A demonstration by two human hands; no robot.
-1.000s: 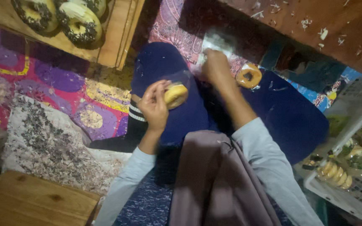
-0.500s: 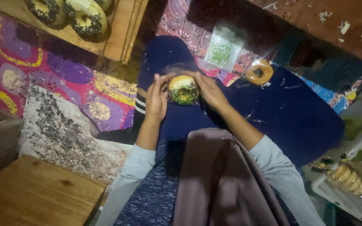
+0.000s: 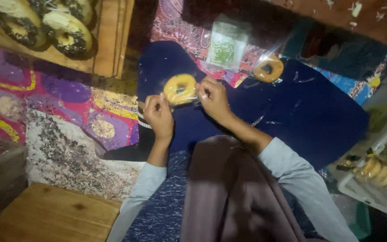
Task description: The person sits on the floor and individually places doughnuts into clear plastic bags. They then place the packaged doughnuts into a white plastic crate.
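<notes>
**Ring pastry now held flat between both hands**

Since half a second ago, both hands are turning the wrapped ring pastry so its hole is facing up. Left hand is pinching the clear wrapper at the pastry's left edge, grip closed tight on the plastic. Right hand is gripping the wrapper on the right side, fingers curled shut around it. Pastry is hovering over the dark blue cloth on the lap. Another bagged ring pastry is lying on that cloth, beside a clear packet.
</notes>
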